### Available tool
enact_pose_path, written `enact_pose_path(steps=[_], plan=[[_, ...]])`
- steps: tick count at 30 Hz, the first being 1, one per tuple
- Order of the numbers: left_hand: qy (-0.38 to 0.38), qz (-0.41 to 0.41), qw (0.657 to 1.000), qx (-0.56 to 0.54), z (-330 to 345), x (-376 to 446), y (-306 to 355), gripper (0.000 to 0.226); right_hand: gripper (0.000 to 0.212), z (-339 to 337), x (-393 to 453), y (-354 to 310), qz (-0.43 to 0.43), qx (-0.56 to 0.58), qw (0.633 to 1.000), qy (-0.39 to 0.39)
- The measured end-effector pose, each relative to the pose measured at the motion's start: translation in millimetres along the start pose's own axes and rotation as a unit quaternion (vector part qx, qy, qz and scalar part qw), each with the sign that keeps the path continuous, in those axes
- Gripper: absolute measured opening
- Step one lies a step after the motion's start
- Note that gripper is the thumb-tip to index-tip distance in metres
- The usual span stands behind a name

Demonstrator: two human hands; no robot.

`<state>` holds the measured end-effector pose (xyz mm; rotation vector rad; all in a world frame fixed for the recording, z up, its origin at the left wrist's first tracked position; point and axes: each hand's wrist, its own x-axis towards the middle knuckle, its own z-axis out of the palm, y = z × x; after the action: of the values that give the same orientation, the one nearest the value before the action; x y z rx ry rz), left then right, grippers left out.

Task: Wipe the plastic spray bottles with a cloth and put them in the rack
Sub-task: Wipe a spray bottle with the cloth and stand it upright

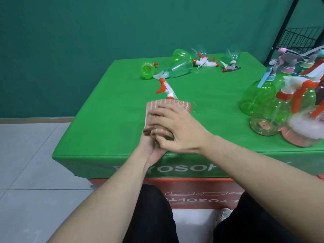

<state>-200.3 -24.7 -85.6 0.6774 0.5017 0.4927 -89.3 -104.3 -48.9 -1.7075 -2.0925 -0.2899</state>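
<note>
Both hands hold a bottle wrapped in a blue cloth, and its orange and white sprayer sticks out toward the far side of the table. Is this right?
Not quite: the head view shows the cloth is pinkish-brown with pale stripes, not blue. The rest holds: left hand and right hand hold the wrapped bottle, and its sprayer points away over the table.

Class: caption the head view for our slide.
Both hands wrap a striped cloth round a spray bottle.
</note>
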Motion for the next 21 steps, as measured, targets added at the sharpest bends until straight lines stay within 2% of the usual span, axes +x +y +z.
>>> enact_pose_path(steps=[5, 7, 9, 13, 17, 21], plan=[[-0.050, -0.017, 0.999, 0.003, -2, 4, -2, 0.041, 0.060, 0, 10, 7, 0.164, 0.093, 0.982, 0.016], [-0.054, -0.017, 0.998, 0.002, -2, 4, -3, 0.041, 0.055, 5, 13, 8, 0.220, 0.136, 0.965, 0.035], [-0.053, -0.013, 0.999, 0.003, -3, 4, -5, 0.042, 0.047, 10, 15, 6, 0.238, 0.162, 0.957, 0.044], [-0.043, -0.001, 0.999, -0.022, -6, 3, -6, 0.046, 0.037, 16, 5, -5, 0.187, 0.162, 0.963, 0.107], [-0.024, 0.011, 0.999, -0.039, -6, 6, -8, 0.038, 0.035, 22, -13, -17, 0.106, 0.108, 0.978, 0.143], [-0.017, -0.003, 0.999, -0.039, -3, 5, -8, 0.058, 0.039, 33, -31, -20, 0.069, 0.083, 0.984, 0.139]])
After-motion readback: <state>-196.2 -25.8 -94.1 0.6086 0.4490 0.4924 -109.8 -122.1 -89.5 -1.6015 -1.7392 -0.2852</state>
